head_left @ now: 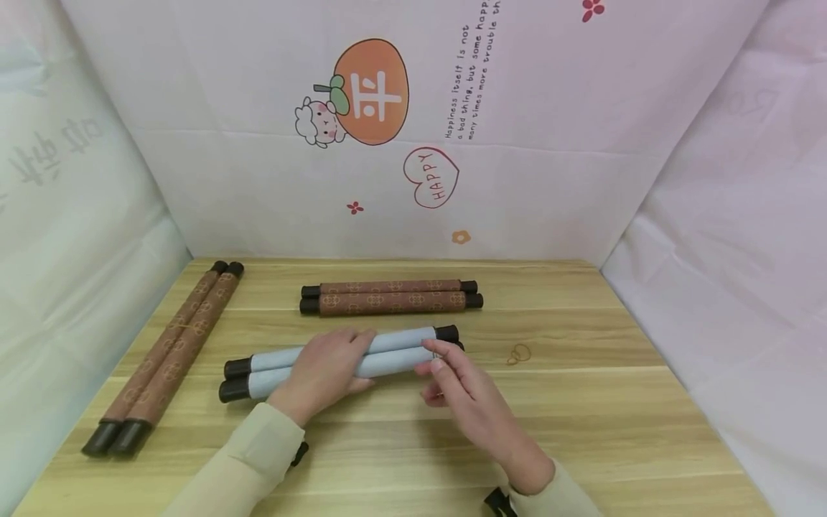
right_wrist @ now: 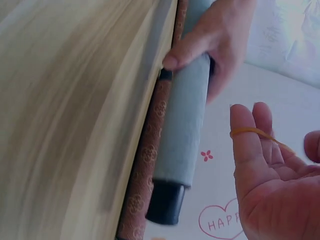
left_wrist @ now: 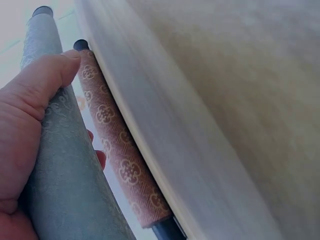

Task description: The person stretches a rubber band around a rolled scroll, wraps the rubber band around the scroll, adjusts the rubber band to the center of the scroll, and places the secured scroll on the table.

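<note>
A pair of light blue scroll rolls (head_left: 394, 356) with black end knobs lies side by side, slightly tilted, over the middle of the table. My left hand (head_left: 326, 370) grips them around their middle, thumb along the near side in the left wrist view. By their right end is my right hand (head_left: 474, 402), its fingers fairly straight. In the right wrist view, a thin yellow-brown rubber band (right_wrist: 250, 130) loops around the fingers of that hand. The thumb stands apart from those fingers there. A black end knob (right_wrist: 166, 202) of the blue scroll points toward this camera.
Behind the blue scroll lies a brown patterned scroll pair (head_left: 388, 298). Another brown pair (head_left: 171, 352) lies slanted along the table's left side, with a band around its middle. Loose rubber bands (head_left: 519, 354) rest to the right. White printed cloth (head_left: 530, 194) encloses the table.
</note>
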Tool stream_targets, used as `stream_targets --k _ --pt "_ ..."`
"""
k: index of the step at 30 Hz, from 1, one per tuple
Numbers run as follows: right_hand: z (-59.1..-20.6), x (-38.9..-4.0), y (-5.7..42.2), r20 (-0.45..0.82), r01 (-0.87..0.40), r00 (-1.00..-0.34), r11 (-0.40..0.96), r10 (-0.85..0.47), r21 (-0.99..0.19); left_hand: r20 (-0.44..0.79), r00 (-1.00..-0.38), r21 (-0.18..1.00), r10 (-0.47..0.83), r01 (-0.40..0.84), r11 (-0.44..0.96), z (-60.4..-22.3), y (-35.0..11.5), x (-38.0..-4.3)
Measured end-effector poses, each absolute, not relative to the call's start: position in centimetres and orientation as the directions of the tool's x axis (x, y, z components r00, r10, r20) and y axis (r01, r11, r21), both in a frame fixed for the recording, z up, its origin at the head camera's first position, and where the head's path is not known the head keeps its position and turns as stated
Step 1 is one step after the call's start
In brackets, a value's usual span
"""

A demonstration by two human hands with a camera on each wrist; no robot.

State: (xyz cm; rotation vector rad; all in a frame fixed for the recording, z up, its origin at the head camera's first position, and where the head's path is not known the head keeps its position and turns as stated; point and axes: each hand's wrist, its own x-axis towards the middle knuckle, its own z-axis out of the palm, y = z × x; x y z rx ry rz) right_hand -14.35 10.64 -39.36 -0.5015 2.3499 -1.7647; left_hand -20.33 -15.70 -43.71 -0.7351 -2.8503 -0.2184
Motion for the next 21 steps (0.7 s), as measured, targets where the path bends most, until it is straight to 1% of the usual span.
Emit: stream_targets --k 4,12,16,21 --pt "-39.0 -14.7 11.1 0.083 -0.180 -0.936 0.264 -0.342 -0.948 0.232 -0.855 0.086 0.464 0.493 0.866 -43.5 -16.5 -19.5" --pt "-39.1 -15.7 12.6 0.102 -0.171 -0.973 0.348 -0.207 -0.922 0.310 -0.826 0.082 0.471 0.516 0.852 -43.3 -17.7 -17.9" --pt "-39.2 -16.2 13.4 0.122 -0.191 -0.973 0.382 -0.198 -0.904 0.338 -0.810 0.079 0.479 0.531 0.844 -43.1 -18.1 -17.2" --pt "-39.2 -16.9 14.1 0.085 -0.165 -0.974 0.400 -0.211 -0.902 0.363 -0.796 0.078 0.484 0.544 0.835 -42.8 -18.3 -16.6"
